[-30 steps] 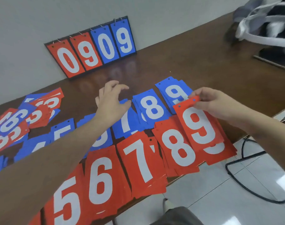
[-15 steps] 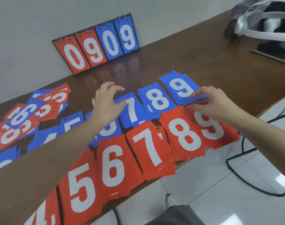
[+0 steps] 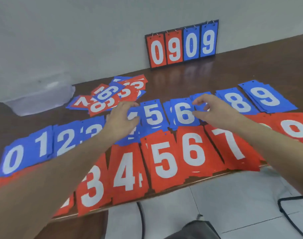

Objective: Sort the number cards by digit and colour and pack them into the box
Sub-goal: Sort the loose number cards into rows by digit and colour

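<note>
Blue number cards lie in a row from 0 to 9 across the brown table. In front of them runs a row of red stacks, among them 3, 5 and 7. An unsorted heap of red and blue cards lies behind the rows. My left hand hovers over the blue 4 stack, fingers loosely curled, holding nothing. My right hand hovers over the blue 7 stack beside the blue 6, also empty.
A scoreboard stand showing 0909 leans against the wall at the back. A clear plastic box sits at the far left by the wall. The red cards overhang the table's front edge. Black cables lie on the tiled floor.
My right hand has let go of the red 9 card, now on its stack, and moved left to the blue 7. The view has swung left, showing the lower digits and the box.
</note>
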`<state>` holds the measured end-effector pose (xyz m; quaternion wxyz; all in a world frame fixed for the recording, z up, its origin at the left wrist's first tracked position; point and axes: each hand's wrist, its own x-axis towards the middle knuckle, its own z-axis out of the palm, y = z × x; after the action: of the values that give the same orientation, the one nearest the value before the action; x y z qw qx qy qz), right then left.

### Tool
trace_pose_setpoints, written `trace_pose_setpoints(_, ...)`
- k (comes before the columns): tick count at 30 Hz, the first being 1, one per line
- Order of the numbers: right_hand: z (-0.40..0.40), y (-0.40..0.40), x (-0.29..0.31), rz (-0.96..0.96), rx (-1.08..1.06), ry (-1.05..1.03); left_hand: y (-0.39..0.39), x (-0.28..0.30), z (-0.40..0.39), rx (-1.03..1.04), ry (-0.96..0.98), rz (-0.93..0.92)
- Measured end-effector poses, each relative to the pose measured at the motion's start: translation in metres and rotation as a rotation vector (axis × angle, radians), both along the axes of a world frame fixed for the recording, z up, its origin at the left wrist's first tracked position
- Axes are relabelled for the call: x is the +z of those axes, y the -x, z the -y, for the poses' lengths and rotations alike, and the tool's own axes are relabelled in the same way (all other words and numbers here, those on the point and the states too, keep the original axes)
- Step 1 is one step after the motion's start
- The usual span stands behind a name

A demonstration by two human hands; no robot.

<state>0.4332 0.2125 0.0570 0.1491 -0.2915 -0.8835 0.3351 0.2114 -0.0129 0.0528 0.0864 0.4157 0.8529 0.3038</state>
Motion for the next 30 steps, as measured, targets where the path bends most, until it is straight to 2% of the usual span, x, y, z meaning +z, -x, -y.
trace_pose_setpoints(6, 0.050, 0.060, 0.003, -0.010, 0.131, 0.008, 0.032, -0.001, 0.069, 0.103, -0.016, 0.015)
trace_pose_setpoints(12, 0.056, 0.116, 0.002, 0.015, 0.229, 0.032, 0.061, -0.006, 0.091, 0.216, 0.007, 0.084)
trace_pose_setpoints(20, 0.018, 0.191, -0.010, 0.059, 0.300, 0.033, 0.109, -0.015, 0.067, 0.310, -0.004, 0.154)
trace_pose_setpoints(24, 0.000, 0.226, -0.017, 0.057, 0.336, 0.033, 0.139, -0.020, 0.037, 0.360, 0.026, 0.072)
trace_pose_setpoints(30, -0.017, 0.270, -0.032, 0.029, 0.440, -0.096, 0.176, -0.030, 0.006, 0.359, 0.107, 0.008)
